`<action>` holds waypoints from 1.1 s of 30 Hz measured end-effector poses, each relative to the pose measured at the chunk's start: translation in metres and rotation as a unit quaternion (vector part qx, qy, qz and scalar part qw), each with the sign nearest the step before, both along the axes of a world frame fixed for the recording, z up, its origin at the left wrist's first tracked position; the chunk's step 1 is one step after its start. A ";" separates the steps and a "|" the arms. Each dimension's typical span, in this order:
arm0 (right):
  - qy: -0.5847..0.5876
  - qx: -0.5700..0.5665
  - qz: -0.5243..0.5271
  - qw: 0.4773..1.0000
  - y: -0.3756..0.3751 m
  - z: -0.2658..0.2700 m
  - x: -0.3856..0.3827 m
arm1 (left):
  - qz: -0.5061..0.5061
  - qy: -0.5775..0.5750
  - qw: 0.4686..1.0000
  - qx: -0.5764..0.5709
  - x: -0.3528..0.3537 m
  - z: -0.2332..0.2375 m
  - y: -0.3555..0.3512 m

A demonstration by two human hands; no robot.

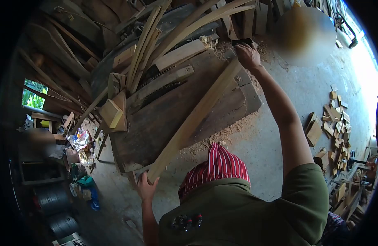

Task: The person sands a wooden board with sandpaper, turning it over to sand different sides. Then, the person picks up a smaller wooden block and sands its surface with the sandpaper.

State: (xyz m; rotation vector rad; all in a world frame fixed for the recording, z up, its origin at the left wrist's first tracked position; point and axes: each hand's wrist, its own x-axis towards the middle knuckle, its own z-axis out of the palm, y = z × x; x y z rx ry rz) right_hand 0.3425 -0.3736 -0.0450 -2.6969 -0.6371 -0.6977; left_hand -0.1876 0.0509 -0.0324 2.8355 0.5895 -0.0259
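Note:
A long, pale wooden plank (pixel 197 119) lies diagonally across a dark, worn wooden workbench (pixel 152 137). At the plank's near end, my left hand (pixel 147 187) grips the wood with the thumb along one side. My right arm stretches out to the far end. There my right hand (pixel 248 56) is closed around a dark, flat-edged tool (pixel 242 42), whose exact kind I cannot make out. Curved wooden strips (pixel 150 41) and a thick wooden piece (pixel 180 55) rest on the bench's far side.
Wood shavings (pixel 234 127) lie along the bench edge and floor. Wood offcuts (pixel 336 127) are scattered at the right. Boards (pixel 53 45) lean at the upper left. Dark cylindrical containers (pixel 53 201) stand lower left. Red striped cloth (pixel 215 168) shows below my green shirt.

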 end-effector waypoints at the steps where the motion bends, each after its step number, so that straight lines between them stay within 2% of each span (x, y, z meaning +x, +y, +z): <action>1: 0.029 0.001 -0.018 0.999 -0.003 0.006 0.004 | 0.009 -0.006 1.000 0.013 -0.002 -0.002 -0.004; 3: 0.002 0.032 0.015 0.999 -0.003 -0.009 0.000 | 0.009 -0.007 0.999 0.037 -0.001 0.007 -0.013; 4: 0.035 -0.005 0.019 0.999 0.001 -0.009 -0.014 | 0.010 -0.007 0.998 0.058 0.002 0.008 -0.017; 5: -0.028 0.035 0.100 0.994 0.001 -0.013 -0.032 | 0.016 -0.012 0.998 0.057 0.002 0.006 -0.016; 8: 0.039 0.000 0.147 0.988 0.006 0.011 -0.072 | 0.009 -0.015 0.998 0.062 -0.006 0.001 -0.016; 10: 0.069 -0.107 0.125 0.984 -0.010 0.026 -0.067 | 0.004 -0.048 0.994 0.097 -0.004 0.002 -0.022; 11: 0.084 -0.162 0.046 0.982 -0.021 0.026 -0.047 | 0.007 -0.046 0.995 0.091 -0.006 -0.001 -0.025; 13: 0.103 -0.126 -0.022 0.986 -0.048 0.032 -0.018 | -0.001 -0.080 0.988 0.131 -0.011 -0.006 -0.027; 14: 0.103 -0.128 -0.020 0.986 -0.055 0.026 -0.004 | 0.003 -0.085 0.988 0.132 -0.011 -0.008 -0.029; 16: 0.100 -0.012 0.008 0.995 -0.064 0.007 0.010 | 0.005 -0.088 0.987 0.138 -0.012 -0.009 -0.030; 17: 0.044 0.006 0.018 0.999 -0.055 0.007 -0.001 | 0.008 -0.091 0.985 0.146 -0.012 -0.009 -0.032; 19: 0.122 -0.021 0.009 0.992 -0.029 0.022 -0.040 | 0.010 -0.091 0.984 0.154 -0.013 -0.006 -0.036; 21: 0.150 -0.076 0.075 0.983 0.001 0.056 -0.095 | 0.013 -0.099 0.981 0.166 -0.011 -0.009 -0.038; 23: 0.121 -0.024 0.160 0.979 -0.003 0.047 -0.112 | 0.024 -0.108 0.978 0.176 -0.013 -0.012 -0.037; 24: 0.134 -0.039 0.186 0.973 -0.011 0.041 -0.100 | 0.028 -0.116 0.975 0.186 -0.013 -0.011 -0.039; 25: 0.167 -0.015 0.160 0.973 -0.014 0.049 -0.092 | 0.032 -0.119 0.973 0.193 -0.012 -0.009 -0.039; 26: 0.151 -0.052 0.125 0.979 -0.023 0.047 -0.078 | 0.030 -0.120 0.973 0.197 -0.013 -0.008 -0.039; 27: 0.092 -0.028 0.127 0.987 -0.033 0.043 -0.061 | 0.040 -0.119 0.971 0.203 -0.013 -0.009 -0.040; 29: 0.072 -0.029 0.034 0.996 -0.036 0.038 -0.042 | 0.058 -0.118 0.969 0.207 -0.013 -0.009 -0.039; 31: 0.082 -0.095 -0.023 0.992 -0.021 0.044 -0.057 | 0.070 -0.102 0.976 0.180 -0.009 -0.009 -0.043; 32: 0.006 -0.092 0.061 0.994 -0.035 0.002 -0.045 | 0.071 -0.083 0.980 0.166 -0.007 -0.004 -0.042; 33: 0.006 -0.026 0.068 0.997 -0.025 -0.021 -0.059 | 0.069 -0.084 0.981 0.158 -0.004 0.001 -0.041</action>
